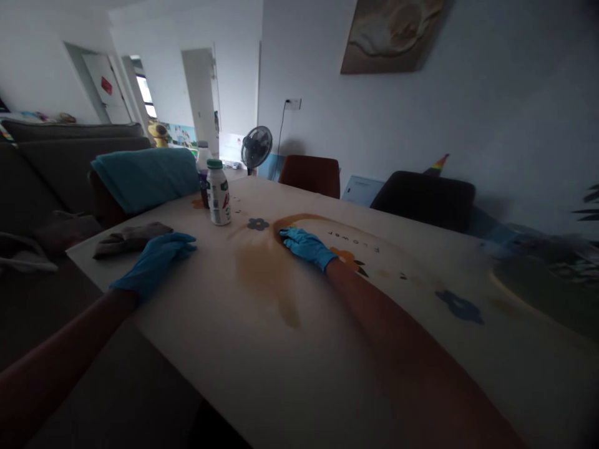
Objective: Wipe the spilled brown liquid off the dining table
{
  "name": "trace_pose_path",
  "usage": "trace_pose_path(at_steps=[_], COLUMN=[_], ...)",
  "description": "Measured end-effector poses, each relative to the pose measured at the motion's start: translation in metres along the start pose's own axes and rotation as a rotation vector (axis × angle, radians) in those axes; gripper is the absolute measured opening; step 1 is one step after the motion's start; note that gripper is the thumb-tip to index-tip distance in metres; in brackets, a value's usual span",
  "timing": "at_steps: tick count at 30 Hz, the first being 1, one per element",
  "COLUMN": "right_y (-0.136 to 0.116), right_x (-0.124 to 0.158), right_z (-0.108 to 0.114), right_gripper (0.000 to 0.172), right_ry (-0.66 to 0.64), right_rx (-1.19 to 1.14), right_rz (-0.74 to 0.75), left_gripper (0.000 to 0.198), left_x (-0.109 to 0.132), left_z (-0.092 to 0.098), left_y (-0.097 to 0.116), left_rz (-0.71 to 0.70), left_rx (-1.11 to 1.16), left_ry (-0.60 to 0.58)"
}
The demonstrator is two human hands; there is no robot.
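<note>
Both of my hands wear blue gloves. My left hand (156, 259) rests flat near the table's left edge, fingers stretched toward a crumpled grey cloth (128, 239) that its fingertips touch or nearly touch. My right hand (306, 246) lies palm down with fingers out on the cream tablecloth (327, 349), at the far edge of a brown liquid smear (266, 268). A white bottle with a green cap (218, 192) stands upright behind the smear, with a darker bottle (203, 174) just behind it.
A chair draped with a teal towel (145, 178) stands at the table's left. A brown chair (311, 174) and a dark chair (423, 199) stand on the far side. A standing fan (256, 147) is beyond, and a grey sofa (51, 162) at left.
</note>
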State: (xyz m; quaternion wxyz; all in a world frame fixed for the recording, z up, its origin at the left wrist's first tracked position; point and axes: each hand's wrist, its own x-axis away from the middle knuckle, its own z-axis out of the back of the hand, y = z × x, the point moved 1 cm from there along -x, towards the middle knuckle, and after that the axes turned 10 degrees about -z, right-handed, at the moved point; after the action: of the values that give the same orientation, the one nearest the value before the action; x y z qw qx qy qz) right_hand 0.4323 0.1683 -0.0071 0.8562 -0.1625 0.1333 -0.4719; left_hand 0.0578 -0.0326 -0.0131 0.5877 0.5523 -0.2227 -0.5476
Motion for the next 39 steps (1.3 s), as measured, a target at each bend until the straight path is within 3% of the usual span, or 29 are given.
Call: trace_pose_path(at_steps=[8, 14, 18, 21, 23, 25, 31, 35, 39], right_y=[-0.003, 0.002, 0.004, 0.002, -0.004, -0.015, -0.056, -0.066, -0.067], right_x=[0.07, 0.141, 0.18, 0.191, 0.194, 0.197, 0.187, 0.136, 0.069], right_z=[-0.005, -0.004, 0.006, 0.015, 0.018, 0.015, -0.024, -0.046, -0.049], right_gripper=[0.05, 0.048, 0.038, 0.037, 0.04, 0.042, 0.041, 0.045, 0.047], right_ry=[-0.077, -0.122, -0.135, -0.099, -0.036, 0.01, 0.006, 0.012, 0.018], right_rx=[-0.181, -0.423, -0.551, -0.665, -0.707, -0.709, -0.401, -0.183, 0.05], right_rz=[0.156, 0.234, 0.195, 0.044, -0.047, -0.035, 0.311, 0.385, 0.256], left_gripper=[0.054, 0.05, 0.048, 0.046, 0.046, 0.049, 0.055, 0.055, 0.053], left_x=[-0.001, -0.003, -0.002, -0.001, -0.001, -0.002, -0.004, -0.003, -0.002], left_z=[0.0, -0.003, -0.004, -0.003, -0.003, -0.004, -0.004, -0.004, -0.006], left_y=[0.004, 0.004, 0.002, 0.004, 0.005, 0.004, -0.002, 0.003, 0.013], left_rz=[0.015, 0.044, 0.04, 0.03, 0.024, 0.021, 0.01, 0.01, 0.048], left_rx=[0.044, 0.066, 0.073, 0.069, 0.072, 0.08, 0.078, 0.086, 0.103], left_ry=[0.015, 0.049, 0.06, 0.047, 0.051, 0.066, 0.059, 0.043, 0.051])
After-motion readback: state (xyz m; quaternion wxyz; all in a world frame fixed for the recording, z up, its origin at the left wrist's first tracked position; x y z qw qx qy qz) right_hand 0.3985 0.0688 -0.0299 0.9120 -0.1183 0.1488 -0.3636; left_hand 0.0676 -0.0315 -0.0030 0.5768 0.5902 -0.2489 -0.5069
